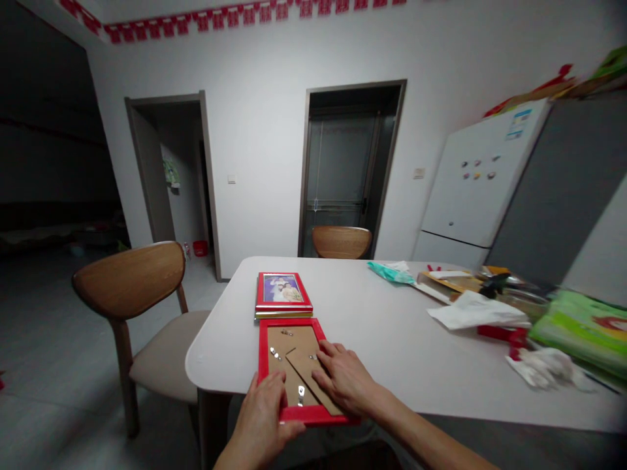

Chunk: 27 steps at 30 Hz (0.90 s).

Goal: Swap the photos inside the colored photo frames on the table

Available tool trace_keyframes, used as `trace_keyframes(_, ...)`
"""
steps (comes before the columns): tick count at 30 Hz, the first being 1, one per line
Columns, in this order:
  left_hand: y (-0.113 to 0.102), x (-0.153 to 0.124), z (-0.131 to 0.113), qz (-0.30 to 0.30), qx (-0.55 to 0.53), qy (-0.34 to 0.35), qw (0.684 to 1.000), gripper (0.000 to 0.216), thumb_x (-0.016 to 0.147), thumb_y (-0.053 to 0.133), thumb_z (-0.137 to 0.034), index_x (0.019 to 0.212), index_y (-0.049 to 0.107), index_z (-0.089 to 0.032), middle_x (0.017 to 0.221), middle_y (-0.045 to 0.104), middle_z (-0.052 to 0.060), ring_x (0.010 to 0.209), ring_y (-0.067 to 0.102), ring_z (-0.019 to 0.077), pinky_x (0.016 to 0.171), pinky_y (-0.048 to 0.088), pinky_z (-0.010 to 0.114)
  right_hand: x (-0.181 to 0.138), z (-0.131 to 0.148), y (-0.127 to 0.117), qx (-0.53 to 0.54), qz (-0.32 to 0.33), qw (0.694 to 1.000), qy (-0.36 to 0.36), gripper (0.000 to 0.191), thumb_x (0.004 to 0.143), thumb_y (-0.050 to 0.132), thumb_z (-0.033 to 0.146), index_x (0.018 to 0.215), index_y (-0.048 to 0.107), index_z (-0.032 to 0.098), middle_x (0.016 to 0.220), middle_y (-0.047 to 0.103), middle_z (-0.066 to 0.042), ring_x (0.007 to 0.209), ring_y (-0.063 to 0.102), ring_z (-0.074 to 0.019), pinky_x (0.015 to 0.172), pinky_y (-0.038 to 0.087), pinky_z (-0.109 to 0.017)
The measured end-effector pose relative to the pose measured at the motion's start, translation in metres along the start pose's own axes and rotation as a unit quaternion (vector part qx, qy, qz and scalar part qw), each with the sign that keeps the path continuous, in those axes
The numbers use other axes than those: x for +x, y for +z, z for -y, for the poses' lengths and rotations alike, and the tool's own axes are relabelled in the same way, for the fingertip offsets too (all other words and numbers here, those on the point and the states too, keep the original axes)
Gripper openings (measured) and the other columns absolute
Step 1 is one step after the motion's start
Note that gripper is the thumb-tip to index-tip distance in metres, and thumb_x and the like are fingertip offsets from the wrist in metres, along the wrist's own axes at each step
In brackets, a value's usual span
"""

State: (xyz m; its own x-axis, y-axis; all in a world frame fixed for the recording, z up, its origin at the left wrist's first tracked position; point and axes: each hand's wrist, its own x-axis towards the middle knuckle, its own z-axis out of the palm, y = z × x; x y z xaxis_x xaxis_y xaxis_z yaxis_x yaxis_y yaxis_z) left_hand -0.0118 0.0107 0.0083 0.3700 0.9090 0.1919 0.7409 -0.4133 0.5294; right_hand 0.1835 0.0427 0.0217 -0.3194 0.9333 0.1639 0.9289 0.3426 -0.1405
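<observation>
Both hands were on a red picture frame, which sat back side up at the near edge of the table, pretty close to the near left corner, its bottom end poking out a bit past the edge. Left hand had a grip on the frame's near left corner, thumb by the near rim. Right hand lay over the right side, fingers a little spread on the back, touching the cardboard stand; its thumb was hidden, so I couldn't tell if it was pinching anything. Shiny metal clips dotted the brown backing.

Just past that was a stack of frames, top one red with a photo facing up. Toward the table's right end it got messy: white paper, a green packet, plus a crumpled teal wrapper by the far edge. One wooden chair stood at the left edge, and a white fridge beyond the far right corner.
</observation>
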Motion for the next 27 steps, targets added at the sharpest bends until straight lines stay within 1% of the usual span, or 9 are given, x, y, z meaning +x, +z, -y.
trace_keyframes(4, 0.0, 0.001, 0.001, -0.011, -0.004, 0.006, 1.0, 0.044, 0.055, 0.068, -0.035, 0.094, 0.055, -0.017, 0.092, 0.06, 0.005, 0.098, 0.05, 0.0239, 0.094, 0.027, 0.041, 0.004, -0.005, 0.004, 0.021, -0.007, 1.0, 0.007, 0.032, 0.081, 0.032, 0.036, 0.094, 0.056, 0.019, 0.109, 0.048, -0.008, 0.092, 0.044, -0.0186, 0.077, 0.032, -0.031)
trace_keyframes(8, -0.001, 0.001, 0.0, -0.015, -0.001, 0.007, 1.0, 0.034, 0.053, 0.07, -0.032, 0.081, 0.057, -0.018, 0.082, 0.06, 0.002, 0.088, 0.054, 0.0216, 0.09, 0.032, 0.039, 0.013, -0.011, 0.013, 0.039, -0.025, 0.999, 0.01, 0.028, 0.079, 0.036, 0.025, 0.077, 0.063, 0.019, 0.093, 0.054, -0.007, 0.085, 0.047, -0.0164, 0.075, 0.034, -0.026)
trace_keyframes(11, -0.001, 0.0, 0.001, -0.008, -0.002, 0.001, 1.0, 0.046, 0.052, 0.07, -0.033, 0.093, 0.055, -0.018, 0.079, 0.06, 0.001, 0.086, 0.055, 0.0211, 0.091, 0.032, 0.04, 0.016, -0.013, 0.017, 0.054, -0.041, 0.998, 0.009, 0.029, 0.079, 0.036, 0.024, 0.076, 0.064, 0.018, 0.092, 0.055, -0.007, 0.084, 0.048, -0.0161, 0.074, 0.035, -0.024)
trace_keyframes(13, -0.001, 0.0, 0.002, -0.007, -0.003, -0.002, 1.0, 0.045, 0.052, 0.071, -0.032, 0.092, 0.055, -0.017, 0.084, 0.061, 0.003, 0.09, 0.053, 0.0219, 0.092, 0.031, 0.04, 0.016, -0.013, 0.018, 0.061, -0.045, 0.997, 0.015, 0.029, 0.079, 0.036, 0.023, 0.077, 0.065, 0.019, 0.093, 0.055, -0.007, 0.084, 0.049, -0.0157, 0.073, 0.036, -0.024)
trace_keyframes(15, -0.001, -0.001, 0.002, -0.009, -0.002, 0.003, 1.0, 0.034, 0.051, 0.071, -0.031, 0.079, 0.058, -0.017, 0.094, 0.06, 0.005, 0.098, 0.05, 0.023, 0.093, 0.03, 0.039, 0.016, -0.012, 0.017, 0.05, -0.044, 0.997, 0.024, 0.03, 0.078, 0.036, 0.022, 0.075, 0.066, 0.019, 0.09, 0.056, -0.006, 0.082, 0.049, -0.0156, 0.071, 0.036, -0.024)
trace_keyframes(16, -0.001, -0.001, 0.002, -0.009, -0.002, 0.005, 1.0, 0.032, 0.051, 0.072, -0.03, 0.076, 0.058, -0.018, 0.095, 0.06, 0.005, 0.098, 0.05, 0.023, 0.093, 0.03, 0.039, 0.017, -0.011, 0.016, 0.039, -0.046, 0.998, 0.026, 0.03, 0.078, 0.036, 0.022, 0.073, 0.066, 0.02, 0.088, 0.057, -0.006, 0.081, 0.049, -0.0157, 0.071, 0.036, -0.024)
trace_keyframes(20, -0.002, -0.001, 0.002, -0.004, -0.007, -0.002, 1.0, 0.037, 0.05, 0.072, -0.03, 0.083, 0.057, -0.018, 0.085, 0.061, 0.003, 0.092, 0.053, 0.0214, 0.093, 0.029, 0.04, 0.018, -0.008, 0.012, -0.001, -0.067, 0.997, 0.028, 0.029, 0.078, 0.038, 0.022, 0.068, 0.065, 0.02, 0.083, 0.059, -0.006, 0.079, 0.048, -0.0174, 0.069, 0.035, -0.026)
trace_keyframes(23, -0.002, -0.002, 0.002, -0.003, -0.011, -0.005, 1.0, 0.034, 0.048, 0.073, -0.03, 0.076, 0.058, -0.018, 0.093, 0.06, 0.003, 0.097, 0.051, 0.0225, 0.095, 0.028, 0.04, 0.017, -0.007, 0.011, -0.001, -0.073, 0.997, 0.02, 0.028, 0.077, 0.038, 0.019, 0.066, 0.064, 0.019, 0.083, 0.059, -0.006, 0.079, 0.047, -0.0175, 0.069, 0.036, -0.026)
trace_keyframes(27, -0.001, -0.002, 0.003, -0.003, -0.018, -0.005, 1.0, 0.052, 0.05, 0.072, -0.031, 0.097, 0.054, -0.018, 0.082, 0.061, 0.002, 0.091, 0.053, 0.0217, 0.094, 0.028, 0.039, 0.016, -0.006, 0.012, 0.026, -0.073, 0.997, 0.01, 0.025, 0.075, 0.04, 0.017, 0.065, 0.063, 0.019, 0.083, 0.058, -0.005, 0.079, 0.046, -0.0171, 0.069, 0.036, -0.025)
